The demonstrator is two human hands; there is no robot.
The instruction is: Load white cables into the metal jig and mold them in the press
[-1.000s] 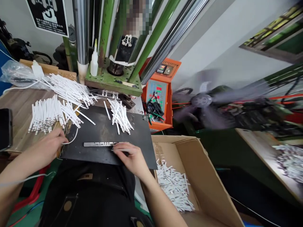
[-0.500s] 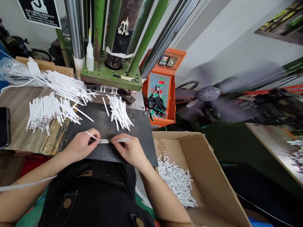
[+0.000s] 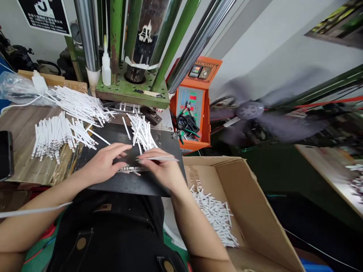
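Observation:
My left hand (image 3: 105,163) hovers over the black plate (image 3: 110,182), thumb and fingers apart, nothing visible between them. Just right of its thumb lies a small metal bar with slots (image 3: 127,169), a white sliver beside it. My right hand (image 3: 166,168) is closed in a pinch on a thin white strip (image 3: 163,158), which points off to the right over the fingers. Beyond the hands, a small pile of white strips (image 3: 143,132) rests on the plate. A bigger bundle of white strips (image 3: 53,134) spreads out at the left.
The green press base (image 3: 133,92) stands behind the plate, a white squeeze bottle (image 3: 106,70) on it. An orange control box (image 3: 205,121) is at right. Below it, a cardboard box (image 3: 241,200) holds many strips. A fan (image 3: 249,110) spins further right. A phone (image 3: 6,155) sits far left.
Both hands have come off the metal bar. My left hand has opened; my right hand has moved right and slightly up with a white strip in its fingers.

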